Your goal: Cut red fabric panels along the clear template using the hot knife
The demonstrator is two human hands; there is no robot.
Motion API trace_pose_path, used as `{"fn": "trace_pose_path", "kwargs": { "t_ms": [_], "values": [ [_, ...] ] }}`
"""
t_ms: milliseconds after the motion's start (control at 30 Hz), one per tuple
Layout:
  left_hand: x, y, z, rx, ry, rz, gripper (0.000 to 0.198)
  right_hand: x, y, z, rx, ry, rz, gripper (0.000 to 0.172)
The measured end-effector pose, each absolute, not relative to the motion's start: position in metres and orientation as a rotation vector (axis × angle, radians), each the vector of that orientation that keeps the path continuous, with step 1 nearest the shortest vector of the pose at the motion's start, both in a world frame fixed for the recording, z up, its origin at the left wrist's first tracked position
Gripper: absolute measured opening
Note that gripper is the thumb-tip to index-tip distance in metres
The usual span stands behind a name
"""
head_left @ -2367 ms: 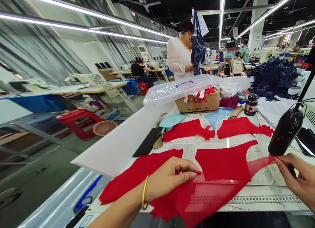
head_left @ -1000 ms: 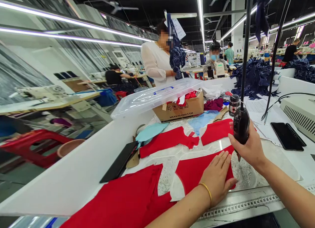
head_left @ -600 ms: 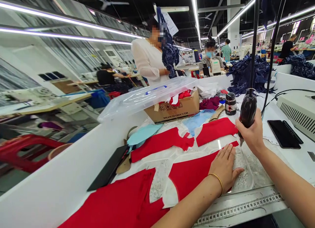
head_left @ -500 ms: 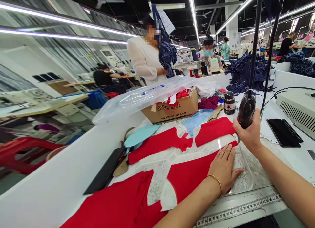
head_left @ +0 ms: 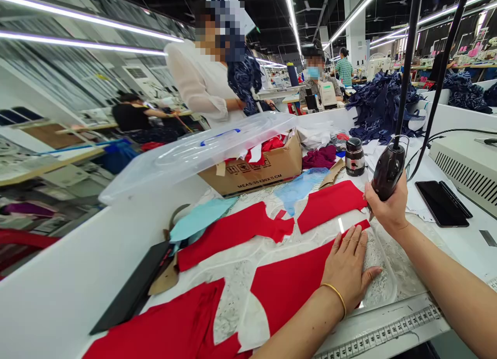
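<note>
My left hand [head_left: 348, 263] lies flat with fingers stretched on a red fabric piece [head_left: 287, 292], near its right end. The thumb rests on the clear sheet [head_left: 378, 286] beside it. My right hand [head_left: 389, 206] is wrapped round a black corded hand tool [head_left: 388, 170], held upright at the right end of another red piece [head_left: 330, 206]; fingers and palm hide its lower tip. A third cut red piece [head_left: 233, 235] lies to the left. At the front left is a folded stack of red fabric [head_left: 166, 323].
Behind stands a cardboard box [head_left: 252, 175] of scraps under a clear plastic lid [head_left: 202, 147]. A dark jar [head_left: 354, 157], phone [head_left: 440, 204] and vented grey machine [head_left: 466, 162] are at right. A measuring tape [head_left: 388, 330] lines the front edge. A person in white [head_left: 194, 85] stands beyond.
The view has shifted, so most things sit a little further left. Both hands keep their places on the fabric and the tool.
</note>
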State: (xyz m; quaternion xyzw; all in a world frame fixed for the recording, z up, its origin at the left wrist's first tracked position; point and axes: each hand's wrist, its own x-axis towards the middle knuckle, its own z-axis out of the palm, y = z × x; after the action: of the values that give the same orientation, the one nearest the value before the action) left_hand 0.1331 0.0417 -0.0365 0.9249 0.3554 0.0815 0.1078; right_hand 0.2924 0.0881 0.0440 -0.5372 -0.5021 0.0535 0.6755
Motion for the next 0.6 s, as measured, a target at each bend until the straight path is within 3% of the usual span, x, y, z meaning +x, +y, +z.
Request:
{"fn": "trace_pose_path", "kwargs": {
  "t_ms": [400,600],
  "values": [
    [0.1323,0.0411,-0.0387,2.726,1.029,0.29,0.076,0.2907,0.0886,0.0373,-1.197,-1.109,0.25,0.036],
    [0.1322,0.0429,-0.0388,2.706,1.015,0.301,0.075,0.2905,0.0885,0.0383,-1.226,-1.095,0.155,0.035]
  ]
}}
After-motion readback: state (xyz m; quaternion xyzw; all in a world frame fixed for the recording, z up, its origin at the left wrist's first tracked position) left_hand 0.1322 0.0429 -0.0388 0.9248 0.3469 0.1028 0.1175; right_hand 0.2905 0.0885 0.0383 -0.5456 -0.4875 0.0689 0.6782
